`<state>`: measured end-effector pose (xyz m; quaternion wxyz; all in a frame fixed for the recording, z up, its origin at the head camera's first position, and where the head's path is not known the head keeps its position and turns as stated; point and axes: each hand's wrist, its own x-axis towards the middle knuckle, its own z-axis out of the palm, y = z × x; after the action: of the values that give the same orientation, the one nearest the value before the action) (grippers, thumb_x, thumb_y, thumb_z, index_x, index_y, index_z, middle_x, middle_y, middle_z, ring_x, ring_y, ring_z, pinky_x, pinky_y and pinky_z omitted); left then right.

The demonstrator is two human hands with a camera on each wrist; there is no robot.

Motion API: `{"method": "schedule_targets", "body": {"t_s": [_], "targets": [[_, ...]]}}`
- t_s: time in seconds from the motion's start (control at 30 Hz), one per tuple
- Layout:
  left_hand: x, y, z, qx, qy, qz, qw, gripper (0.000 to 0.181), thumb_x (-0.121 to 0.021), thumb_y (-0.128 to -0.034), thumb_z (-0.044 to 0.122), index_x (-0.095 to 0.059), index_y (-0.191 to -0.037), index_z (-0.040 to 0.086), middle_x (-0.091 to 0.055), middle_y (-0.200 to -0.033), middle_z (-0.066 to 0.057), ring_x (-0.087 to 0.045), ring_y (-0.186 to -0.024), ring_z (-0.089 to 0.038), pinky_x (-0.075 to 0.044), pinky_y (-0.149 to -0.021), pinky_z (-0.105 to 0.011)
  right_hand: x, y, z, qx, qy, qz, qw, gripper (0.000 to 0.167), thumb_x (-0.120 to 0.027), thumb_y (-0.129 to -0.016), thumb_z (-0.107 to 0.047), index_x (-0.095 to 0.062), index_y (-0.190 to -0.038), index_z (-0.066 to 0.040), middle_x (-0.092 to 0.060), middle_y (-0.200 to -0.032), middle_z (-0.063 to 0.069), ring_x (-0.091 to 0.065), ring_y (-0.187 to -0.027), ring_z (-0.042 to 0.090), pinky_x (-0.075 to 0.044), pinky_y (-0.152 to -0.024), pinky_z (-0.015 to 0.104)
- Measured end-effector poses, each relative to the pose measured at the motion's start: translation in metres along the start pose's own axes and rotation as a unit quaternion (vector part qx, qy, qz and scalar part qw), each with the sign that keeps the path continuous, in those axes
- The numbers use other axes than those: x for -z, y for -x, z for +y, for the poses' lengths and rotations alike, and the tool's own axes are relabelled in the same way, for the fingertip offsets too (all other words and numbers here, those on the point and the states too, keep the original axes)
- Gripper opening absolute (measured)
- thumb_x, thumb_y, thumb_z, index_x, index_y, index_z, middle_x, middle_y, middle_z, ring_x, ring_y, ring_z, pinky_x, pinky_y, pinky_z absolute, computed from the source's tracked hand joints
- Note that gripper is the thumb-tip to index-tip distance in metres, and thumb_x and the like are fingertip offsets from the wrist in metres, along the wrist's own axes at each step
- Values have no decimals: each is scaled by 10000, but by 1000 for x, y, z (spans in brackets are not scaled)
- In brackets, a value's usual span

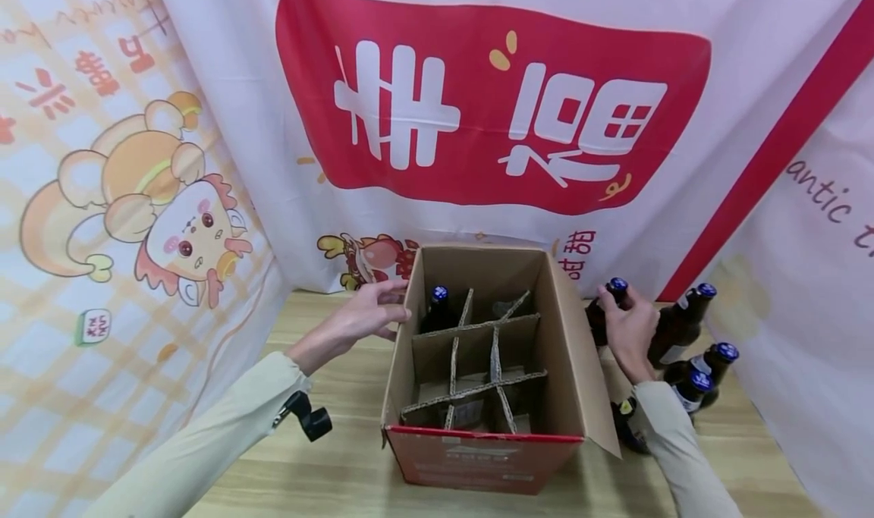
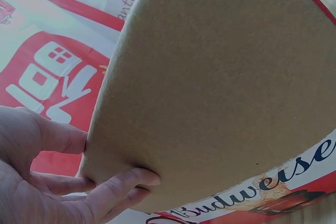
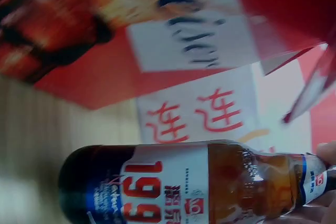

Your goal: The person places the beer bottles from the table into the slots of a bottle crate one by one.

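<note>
An open cardboard box (image 1: 486, 457) with cardboard dividers (image 1: 478, 325) stands upright on the table; one blue-capped bottle (image 1: 438, 310) is in its back left compartment. The left hand (image 1: 362, 315) touches the box's left side near the back corner; in the left wrist view its fingers (image 2: 113, 190) lie against the brown flap (image 2: 210, 87). Right of the box, the right hand (image 1: 630, 327) grips a brown bottle (image 1: 597, 321) by the neck. The right wrist view shows that bottle (image 3: 173, 182) with a white label, beside the box's red printed side (image 3: 105, 72).
Several more blue-capped bottles (image 1: 683, 322) stand on the table right of the right hand, some close to the forearm. A printed cloth (image 1: 492, 230) hangs behind the box. The box's right flap (image 1: 589, 366) leans outward. A black device (image 1: 307, 417) is on the left sleeve.
</note>
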<state>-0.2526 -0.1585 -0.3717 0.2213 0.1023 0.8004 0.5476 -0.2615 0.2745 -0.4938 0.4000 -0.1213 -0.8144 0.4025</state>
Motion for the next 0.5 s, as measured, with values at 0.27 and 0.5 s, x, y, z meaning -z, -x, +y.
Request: {"method": "schedule_targets", "body": {"t_s": [0.27,0.5], "targets": [[-3,-3,2,-38,-96,-8,9999,697,-621,-998,77,-318,-1622,5,-422,-1584,-312,-627,-1254,-437,-655,-874,-438,21,-23,-26,-117,-165,-200,9996,335,-816,-917,-214,-641,-721,-6,-603,-595,3,-454,-515,-9,-344,-524,171],[0,1,-1,11,-105,-22,9999,703,-624,-1006,99,-310,-1629,17,-433,-1581,-300,-634,-1245,-428,-650,-893,-451,40,-39,-56,-439,-75,-604,9972,349,-806,-924,-326,-737,-838,5,-696,-703,-27,-527,-567,-21,-401,-502,141]]}}
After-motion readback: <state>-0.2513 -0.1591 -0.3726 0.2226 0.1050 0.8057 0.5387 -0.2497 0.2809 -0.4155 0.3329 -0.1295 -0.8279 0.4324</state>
